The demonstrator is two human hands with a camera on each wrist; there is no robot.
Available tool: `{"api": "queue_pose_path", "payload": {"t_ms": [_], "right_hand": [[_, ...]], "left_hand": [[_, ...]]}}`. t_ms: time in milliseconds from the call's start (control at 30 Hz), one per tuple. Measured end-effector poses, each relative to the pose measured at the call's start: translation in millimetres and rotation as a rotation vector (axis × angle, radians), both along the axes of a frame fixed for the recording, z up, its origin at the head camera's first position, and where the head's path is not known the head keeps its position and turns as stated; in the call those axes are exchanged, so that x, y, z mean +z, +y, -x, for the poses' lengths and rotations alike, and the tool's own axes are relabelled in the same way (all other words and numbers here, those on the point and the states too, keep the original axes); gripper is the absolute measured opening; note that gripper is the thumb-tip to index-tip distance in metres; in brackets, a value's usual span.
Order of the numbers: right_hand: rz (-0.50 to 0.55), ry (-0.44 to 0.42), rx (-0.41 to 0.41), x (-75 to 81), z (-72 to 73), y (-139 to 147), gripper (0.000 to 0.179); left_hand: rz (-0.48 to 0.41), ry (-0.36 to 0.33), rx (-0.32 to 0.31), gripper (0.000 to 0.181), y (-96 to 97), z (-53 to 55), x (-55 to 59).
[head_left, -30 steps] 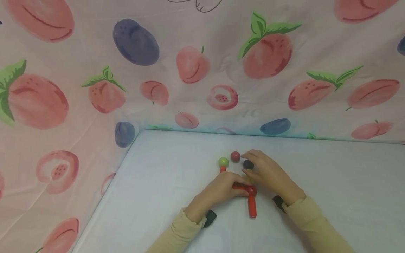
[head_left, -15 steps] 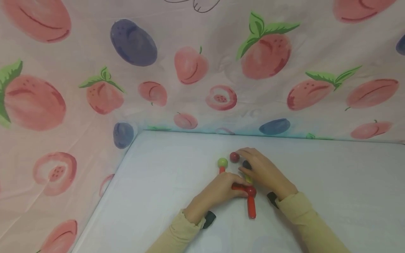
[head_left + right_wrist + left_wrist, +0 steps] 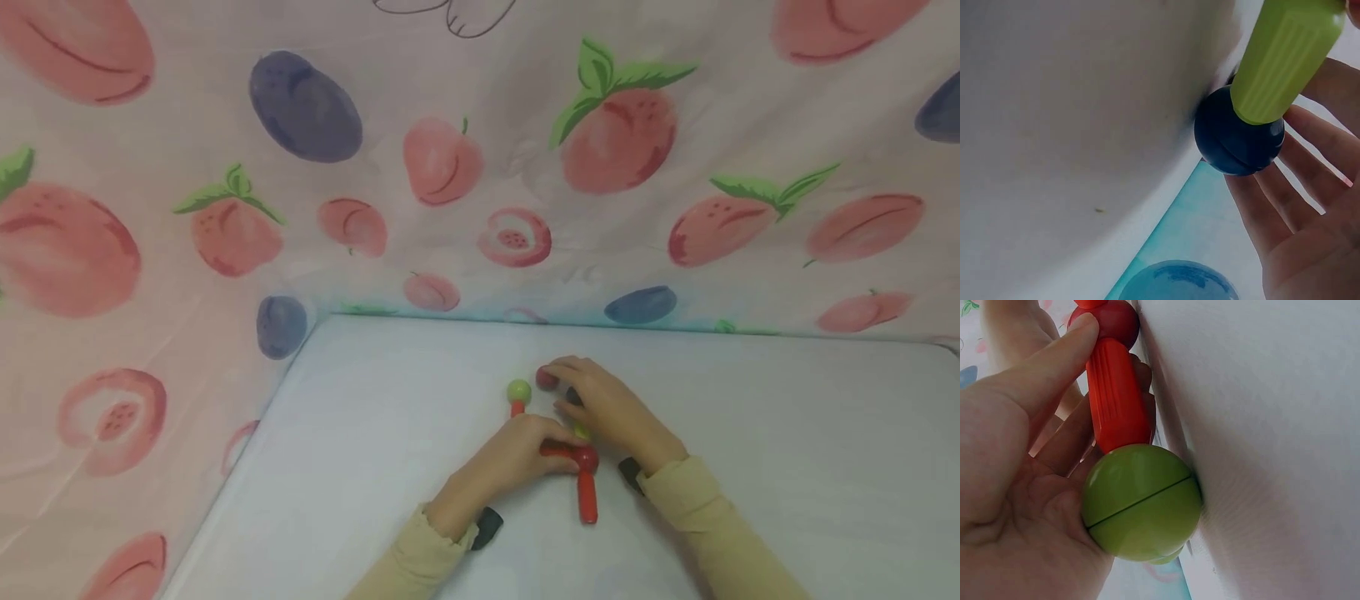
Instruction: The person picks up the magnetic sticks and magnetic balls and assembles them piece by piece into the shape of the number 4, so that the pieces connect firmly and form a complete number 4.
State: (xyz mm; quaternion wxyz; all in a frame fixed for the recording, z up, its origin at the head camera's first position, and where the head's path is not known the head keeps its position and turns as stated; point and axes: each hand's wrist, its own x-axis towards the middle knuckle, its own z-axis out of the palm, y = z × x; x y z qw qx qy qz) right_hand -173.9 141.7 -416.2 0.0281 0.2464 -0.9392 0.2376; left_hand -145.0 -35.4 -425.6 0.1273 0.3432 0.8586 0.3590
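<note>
My left hand [image 3: 517, 454] pinches a red ribbed rod [image 3: 1119, 397] close to where it meets a red ball [image 3: 1119, 325]; a green ball [image 3: 1141, 500] sits at its other end. From that red ball a second red rod [image 3: 587, 498] points toward me. A yellow-green rod [image 3: 1285, 62] with a dark blue ball [image 3: 1235, 137] on its end stretches away. My right hand [image 3: 611, 412] is over this blue ball, its fingers fairly straight, and its fingertips reach another red ball [image 3: 547, 377] farther out. Its thumb is mostly hidden in the right wrist view.
Beyond the left hand, a light green ball [image 3: 519, 392] tops a red rod [image 3: 517, 408]. The white table [image 3: 405, 367] runs back to a fruit-printed cloth [image 3: 420, 242], which also stands along the left side.
My right hand has moved left over the dark blue ball, its fingertips reaching the far red ball. The left hand keeps its grip. The head view has shifted slightly.
</note>
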Motion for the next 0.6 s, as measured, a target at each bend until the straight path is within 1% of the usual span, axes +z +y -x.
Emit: {"api": "queue_pose_path", "payload": {"t_ms": [100,200,433,600], "right_hand": [[0.01,0.01,-0.003,-0.7,0.8,-0.7,0.047],[0.018,-0.001,-0.014,-1.5,1.7,-1.0,0.046],[0.022,-0.046,-0.036,-2.9,3.9,-2.8,0.038],[0.002,-0.087,-0.061,-2.3,4.8,-5.1,0.031]], "left_hand": [[-0.007,-0.029,0.005,0.03,-1.0,-0.2,-0.9],[-0.016,-0.048,0.005,0.03,-1.1,-0.3,-1.5],[-0.019,-0.047,0.004,0.03,-0.8,-0.8,-1.9],[-0.019,-0.054,0.009,0.03,-1.2,-1.1,-1.8]]}}
